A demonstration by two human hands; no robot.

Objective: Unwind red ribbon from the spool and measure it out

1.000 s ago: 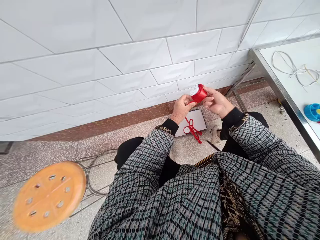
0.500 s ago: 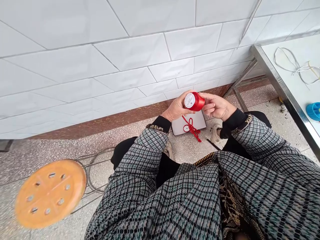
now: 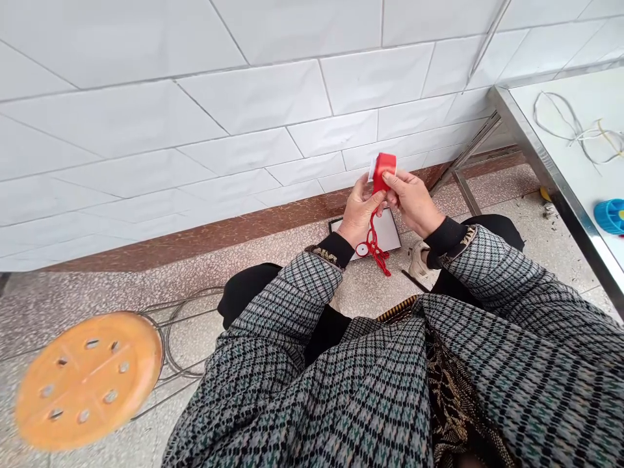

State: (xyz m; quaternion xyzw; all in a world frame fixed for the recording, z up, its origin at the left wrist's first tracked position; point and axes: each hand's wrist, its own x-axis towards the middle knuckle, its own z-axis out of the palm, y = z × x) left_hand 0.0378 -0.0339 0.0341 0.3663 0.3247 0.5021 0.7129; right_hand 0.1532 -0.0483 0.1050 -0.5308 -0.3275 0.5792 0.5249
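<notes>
I hold a red spool of cord (image 3: 383, 168) up in front of me with both hands. My right hand (image 3: 413, 201) pinches the spool from the right, fingers closed on it. My left hand (image 3: 358, 213) is closed beside it on the red cord just below the spool. A tangle of red cord (image 3: 375, 244) hangs from my hands down over a flat white board (image 3: 390, 231) lying on the floor by the wall.
An orange round stool (image 3: 85, 379) with holes stands at the lower left on a wire frame. A steel table edge (image 3: 560, 188) runs along the right, bearing white wire (image 3: 570, 127) and a blue plastic piece (image 3: 609, 216). White tiled wall ahead.
The spool has been lifted and turned so its white end faces left and away. My left hand slid from the spool down onto the cord. The hanging cord dropped lower.
</notes>
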